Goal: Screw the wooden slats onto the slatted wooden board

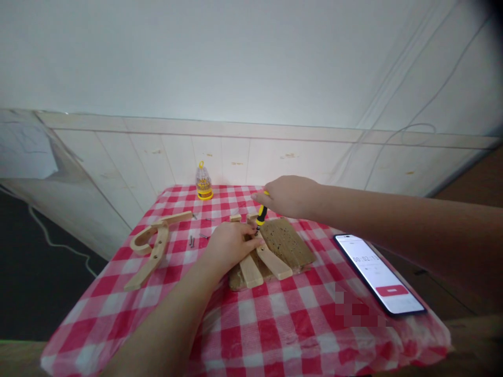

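Note:
My right hand (290, 196) is closed round a yellow and black screwdriver (261, 215), held nearly upright with its tip down on the wooden pieces. My left hand (230, 245) lies curled over pale wooden slats (262, 265) that rest on a brown perforated board (288, 241), with its fingers pressing a slat beside the screwdriver tip. The spot where the tip meets the wood is partly hidden by my fingers.
A red and white checked cloth (275, 324) covers the small table. A curved wooden assembly (154, 246) lies at the left, loose screws (192, 241) near it. A yellow-based bit holder (204, 183) stands at the back. A phone (379, 273) showing a timer lies at the right.

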`<action>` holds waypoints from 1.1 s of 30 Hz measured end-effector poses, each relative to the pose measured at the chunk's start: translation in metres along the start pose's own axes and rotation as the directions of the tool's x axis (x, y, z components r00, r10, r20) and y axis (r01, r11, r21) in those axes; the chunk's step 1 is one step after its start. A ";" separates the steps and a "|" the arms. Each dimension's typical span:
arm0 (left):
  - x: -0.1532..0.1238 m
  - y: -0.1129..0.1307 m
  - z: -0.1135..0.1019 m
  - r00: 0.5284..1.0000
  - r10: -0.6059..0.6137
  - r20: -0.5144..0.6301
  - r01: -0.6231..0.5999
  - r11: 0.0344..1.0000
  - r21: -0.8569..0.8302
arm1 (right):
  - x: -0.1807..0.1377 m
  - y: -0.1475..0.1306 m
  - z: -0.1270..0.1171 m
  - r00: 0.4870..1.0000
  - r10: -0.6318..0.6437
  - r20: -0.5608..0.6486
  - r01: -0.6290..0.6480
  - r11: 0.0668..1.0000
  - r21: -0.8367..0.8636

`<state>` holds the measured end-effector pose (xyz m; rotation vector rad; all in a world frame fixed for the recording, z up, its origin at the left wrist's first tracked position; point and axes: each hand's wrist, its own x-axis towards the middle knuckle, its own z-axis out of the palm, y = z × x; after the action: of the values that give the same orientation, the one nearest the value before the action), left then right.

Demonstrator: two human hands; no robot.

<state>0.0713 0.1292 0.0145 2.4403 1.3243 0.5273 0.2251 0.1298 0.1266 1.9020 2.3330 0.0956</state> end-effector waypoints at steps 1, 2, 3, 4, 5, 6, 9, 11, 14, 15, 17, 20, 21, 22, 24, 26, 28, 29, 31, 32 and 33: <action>0.000 0.000 0.000 1.000 0.000 0.006 0.000 1.000 0.004 | -0.004 0.002 0.003 0.998 -0.067 -0.021 0.068 0.997 0.033; 0.000 -0.001 0.000 1.000 0.000 0.016 -0.001 1.000 0.007 | -0.008 0.005 0.007 0.991 -0.120 -0.054 0.125 0.988 0.091; 0.000 -0.001 0.000 1.000 0.004 0.026 -0.004 1.000 0.010 | -0.014 0.008 0.011 0.980 -0.173 -0.096 0.186 0.973 0.138; 0.000 -0.001 0.000 0.999 0.011 0.032 -0.011 1.000 0.011 | -0.020 0.010 0.015 0.969 -0.220 -0.114 0.236 0.959 0.157; 0.000 -0.001 0.000 0.999 0.020 0.036 -0.020 1.000 0.011 | -0.025 0.013 0.017 0.960 -0.250 -0.124 0.268 0.951 0.157; 0.000 -0.001 0.000 0.999 0.028 0.037 -0.029 1.000 0.009 | -0.030 0.016 0.019 0.955 -0.274 -0.113 0.289 0.946 0.149; -0.001 0.000 0.000 0.999 0.044 0.023 -0.044 0.999 -0.003 | -0.034 0.022 0.014 0.955 -0.295 0.027 0.291 0.951 0.109; -0.002 0.000 0.000 0.999 0.046 0.013 -0.045 0.999 -0.013 | -0.026 0.023 0.005 0.953 -0.270 0.139 0.266 0.963 0.044; -0.002 0.000 0.001 0.999 0.034 -0.001 -0.034 0.999 -0.010 | -0.007 0.016 -0.006 0.963 -0.199 0.179 0.224 0.966 -0.132; -0.002 0.000 0.002 1.000 0.027 -0.008 -0.027 1.000 -0.010 | -0.001 0.012 -0.008 0.986 -0.098 0.138 0.119 0.980 -0.160; -0.002 -0.001 0.003 1.000 0.015 -0.015 -0.015 1.000 -0.014 | 0.007 0.004 -0.009 0.996 0.002 0.090 0.010 0.992 -0.126; -0.002 -0.002 0.003 1.000 0.015 -0.018 -0.016 1.000 -0.019 | 0.000 -0.003 -0.003 0.996 -0.069 0.062 0.069 0.998 0.004; -0.002 -0.002 0.003 1.000 0.019 -0.022 -0.019 1.000 -0.022 | -0.005 -0.003 0.000 0.993 -0.118 0.032 0.115 0.991 0.063; -0.002 -0.002 0.003 0.999 0.023 -0.027 -0.024 0.999 -0.026 | -0.011 -0.002 0.002 0.985 -0.174 0.008 0.172 0.979 0.114; -0.002 -0.001 0.004 0.999 0.033 -0.035 -0.035 0.999 -0.039 | -0.020 0.006 0.007 0.969 -0.239 -0.059 0.245 0.959 0.141; -0.003 -0.001 0.004 0.998 0.042 -0.042 -0.044 0.998 -0.055 | -0.023 0.017 0.012 0.960 -0.274 -0.060 0.280 0.948 0.149; -0.003 -0.001 0.004 0.999 0.031 -0.043 -0.034 0.997 -0.068 | -0.023 0.027 0.016 0.947 -0.319 -0.045 0.321 0.931 0.172; -0.003 -0.001 0.005 0.999 0.022 -0.045 -0.025 0.997 -0.073 | -0.022 0.030 0.017 0.938 -0.346 -0.024 0.344 0.921 0.182; -0.003 -0.001 0.005 0.999 0.006 -0.044 -0.010 0.997 -0.081 | -0.021 0.032 0.017 0.917 -0.400 0.008 0.390 0.899 0.197; -0.003 -0.001 0.005 0.999 0.004 -0.041 -0.008 0.996 -0.084 | -0.021 0.031 0.015 0.911 -0.412 0.013 0.401 0.894 0.201; -0.004 -0.001 0.005 0.999 0.005 -0.041 -0.008 0.996 -0.086 | -0.021 0.029 0.013 0.910 -0.415 0.019 0.403 0.893 0.201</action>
<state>0.0710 0.1261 0.0096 2.3771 1.2824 0.6251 0.2592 0.1152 0.1191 1.4078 2.7250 -0.2373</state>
